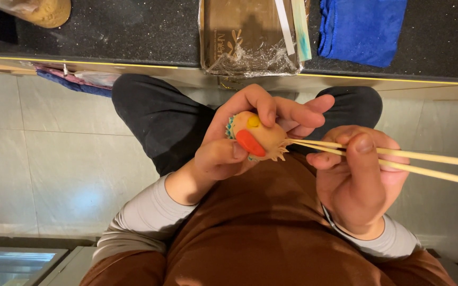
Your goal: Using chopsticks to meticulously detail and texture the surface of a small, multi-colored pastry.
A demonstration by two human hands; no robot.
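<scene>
Right now I am holding one small clay ball in my left hand, near the middle of the frame. My thumb is pressing on its lower side and my fingers are curling over its top, so the hand is clasped around it. The ball is tan, and I am counting on it one red oval patch, one yellow dot, a teal toothed fringe at its left edge and a tan spiky fringe at its lower right.

My right hand is gripping two thin wooden sticks, thumb on top, right of centre. Their tips are touching the ball's right side, and their far ends are running out toward the right edge of the frame, slightly apart.

Along the top of the frame a dark speckled bench is showing. On it I am seeing one brown box wrapped in clear film at top centre, one folded blue cloth at the upper right, and part of one tan lump in the upper left corner. Pale floor tiles are filling the left side.
</scene>
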